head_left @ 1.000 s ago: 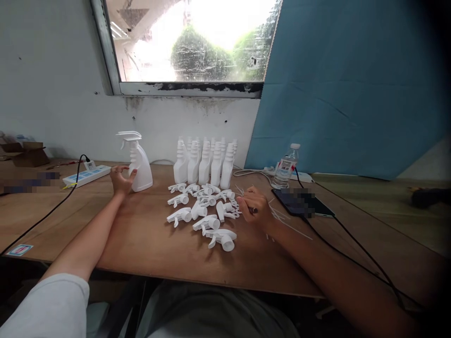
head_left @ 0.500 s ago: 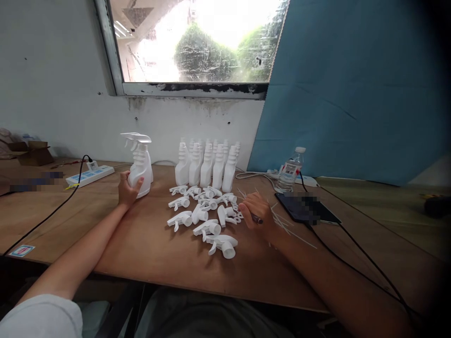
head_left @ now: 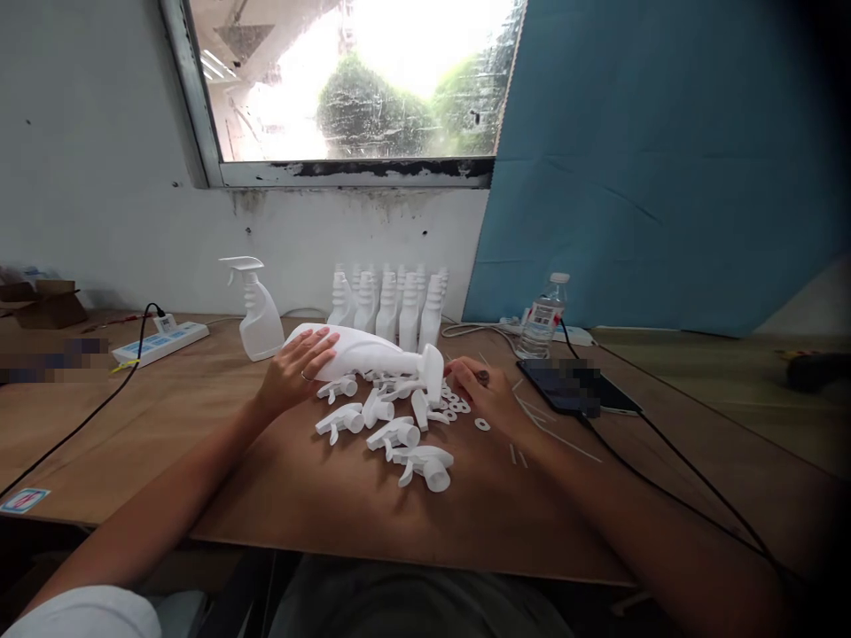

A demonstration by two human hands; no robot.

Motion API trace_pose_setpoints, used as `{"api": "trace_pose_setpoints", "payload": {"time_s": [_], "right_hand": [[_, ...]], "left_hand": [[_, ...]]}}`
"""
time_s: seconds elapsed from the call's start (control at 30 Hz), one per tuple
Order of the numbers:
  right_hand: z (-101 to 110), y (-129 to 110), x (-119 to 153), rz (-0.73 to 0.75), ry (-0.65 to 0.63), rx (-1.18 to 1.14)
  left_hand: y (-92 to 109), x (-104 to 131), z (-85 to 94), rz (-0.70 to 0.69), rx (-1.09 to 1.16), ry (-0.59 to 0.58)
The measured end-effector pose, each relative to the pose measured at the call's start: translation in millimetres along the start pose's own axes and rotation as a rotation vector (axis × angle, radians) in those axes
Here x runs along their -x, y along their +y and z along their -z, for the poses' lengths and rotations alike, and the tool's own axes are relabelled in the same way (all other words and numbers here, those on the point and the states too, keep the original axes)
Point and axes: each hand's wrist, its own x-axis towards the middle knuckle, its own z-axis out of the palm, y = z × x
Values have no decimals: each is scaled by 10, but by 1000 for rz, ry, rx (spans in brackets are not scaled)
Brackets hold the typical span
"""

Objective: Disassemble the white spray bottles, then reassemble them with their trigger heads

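Observation:
My left hand (head_left: 297,370) is closed around the body of a white spray bottle (head_left: 363,353), tipped on its side above the table. Its trigger head points right, close to my right hand (head_left: 484,390). That hand is closed on a dark pen-like stick (head_left: 482,378), of which only the end shows; the fingertips are partly hidden behind the sprayer head. Below the held bottle lie several loose white trigger sprayer heads (head_left: 394,434). Small white ring washers (head_left: 482,424) are scattered beside my right hand. Another spray bottle (head_left: 258,323) with its head on stands upright behind my left hand.
Several headless white bottles (head_left: 387,310) stand in rows near the wall. At right are thin white tubes (head_left: 565,440), a clear water bottle (head_left: 542,323) and a dark tablet-like device (head_left: 551,387) with cables. A power strip (head_left: 163,343) lies at left.
My left hand now holds a spray bottle sideways in the middle; before, it was around an upright one at the left. My right hand has shifted slightly up, keeping the dark stick.

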Motion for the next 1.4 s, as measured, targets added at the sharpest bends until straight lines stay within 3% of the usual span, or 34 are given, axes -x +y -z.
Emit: {"api": "trace_pose_setpoints", "payload": {"time_s": [0.13, 0.33, 0.57, 0.8, 1.2, 1.4], "right_hand": [[-7, -75, -16, -329, -220, -290], [-66, -156, 47, -462, -362, -451], [-178, -210, 89, -570, -216, -538], [-183, -199, 94, -573, -204, -441], [-184, -220, 76, -520, -239, -395], [-191, -215, 86, -473, -164, -441]], "left_hand": [[90, -27, 13, -73, -14, -44], [167, -36, 10, -124, -38, -40], [179, -42, 20, -174, -54, -9], [202, -70, 37, -209, -67, 44], [176, -52, 3, -194, -17, 27], [238, -141, 40, -187, -22, 72]]}}
